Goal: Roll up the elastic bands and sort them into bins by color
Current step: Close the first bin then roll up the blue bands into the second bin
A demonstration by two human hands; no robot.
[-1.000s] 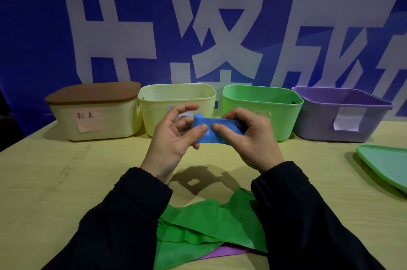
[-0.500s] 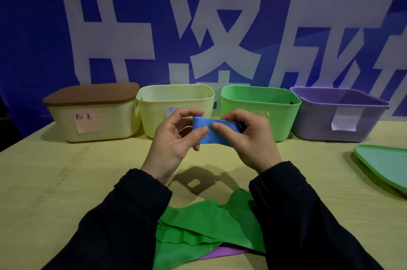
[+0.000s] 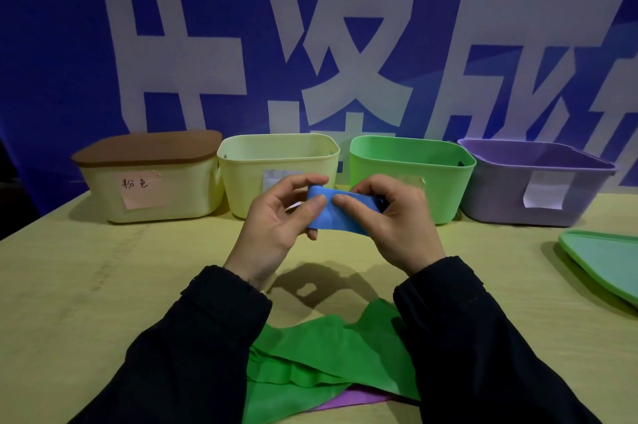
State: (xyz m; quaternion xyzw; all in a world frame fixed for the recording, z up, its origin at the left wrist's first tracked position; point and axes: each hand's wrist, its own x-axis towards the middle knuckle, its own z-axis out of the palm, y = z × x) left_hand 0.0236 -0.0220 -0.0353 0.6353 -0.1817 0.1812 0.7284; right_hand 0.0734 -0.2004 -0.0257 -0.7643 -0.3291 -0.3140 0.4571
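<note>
1. We are holding the blue band (image 3: 340, 213) up off the table (image 3: 69, 285) between both hands, because rolling it tightly needs free air all round it.
2. Our left hand (image 3: 276, 223) is pinching the band's left end, thumb in front and fingers curled behind, where a small turned-over edge is showing.
3. Our right hand (image 3: 390, 219) is gripping the other end, fingers curled round it, so the strip is staying taut and flat between the 2 grips.
4. We are judging that the roll is barely started; how many turns are wound we cannot tell.
5. Beyond the grip, 4 bins are standing in a row: a lidded bin (image 3: 148, 178) with a pink label, a pale yellow bin (image 3: 279, 164), a green bin (image 3: 411, 168) and a purple bin (image 3: 538, 181). Which one takes blue we cannot tell; the yellow bin's label is partly hidden behind our hands.
6. Below the grip, between our sleeves, the green bands (image 3: 328, 361) are lying loose over a purple band (image 3: 348, 401), waiting their turn.
7. To the right of the grip, a green lid (image 3: 607, 261) is lying well apart.
</note>
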